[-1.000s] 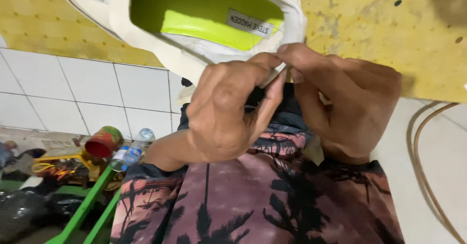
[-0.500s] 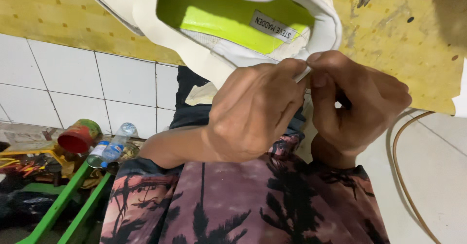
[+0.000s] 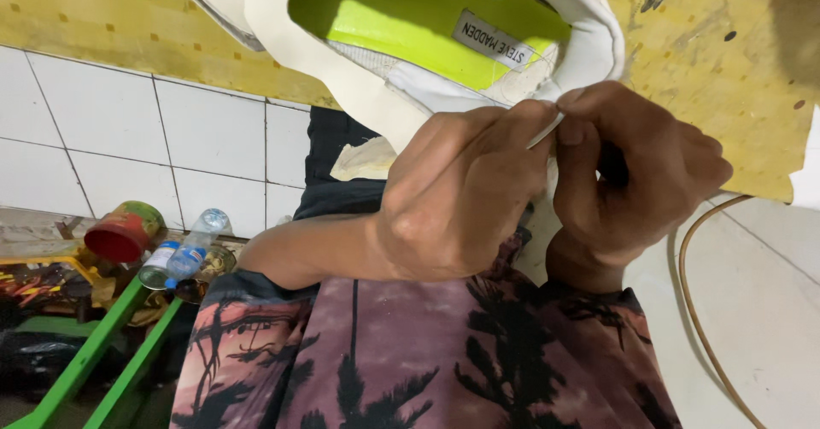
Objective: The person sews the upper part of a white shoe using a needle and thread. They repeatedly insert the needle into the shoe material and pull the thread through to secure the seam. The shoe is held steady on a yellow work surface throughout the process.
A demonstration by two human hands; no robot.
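The left hand [image 3: 461, 198] and right hand [image 3: 636, 181] are closing fingertips on a thin metal needle [image 3: 544, 130], meeting at the heel collar of the white sneaker [image 3: 547, 19]. The sneaker is resting on the lap, opening upward, keeping its lime insole [image 3: 384, 19] and rim reachable.

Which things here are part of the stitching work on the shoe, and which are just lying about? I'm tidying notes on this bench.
In hand:
- white shoe with a lime-green insole
- thin needle, pinched between both hands
- left hand
- right hand

Lying about:
- red can
- plastic bottle
- green frame
- brown cable on the floor
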